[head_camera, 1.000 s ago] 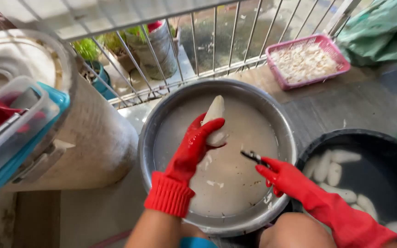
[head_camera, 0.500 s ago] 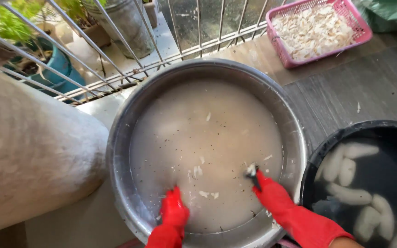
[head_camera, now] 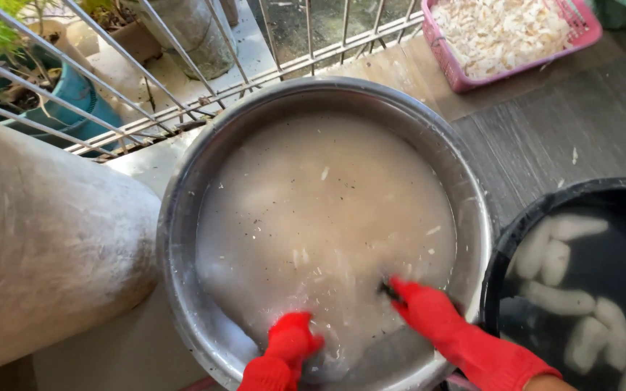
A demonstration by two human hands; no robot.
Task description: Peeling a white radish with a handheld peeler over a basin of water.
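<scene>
Two red-gloved hands dip into the cloudy water of a metal basin point(head_camera: 182, 217): the left hand point(head_camera: 291, 344) curls shut underwater, the right hand point(head_camera: 429, 311) pinches a dark tool point(head_camera: 387, 289) just beside it.

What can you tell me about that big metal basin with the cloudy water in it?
The metal basin is round, wide and shallow, with a shiny, scuffed grey rim. It sits level on the floor beside a railing, between a pale cylinder and a black tub. Murky brownish water with floating white scraps and dark specks fills it. The left hand and right hand, both in red gloves, dip into the water at its near edge.
</scene>
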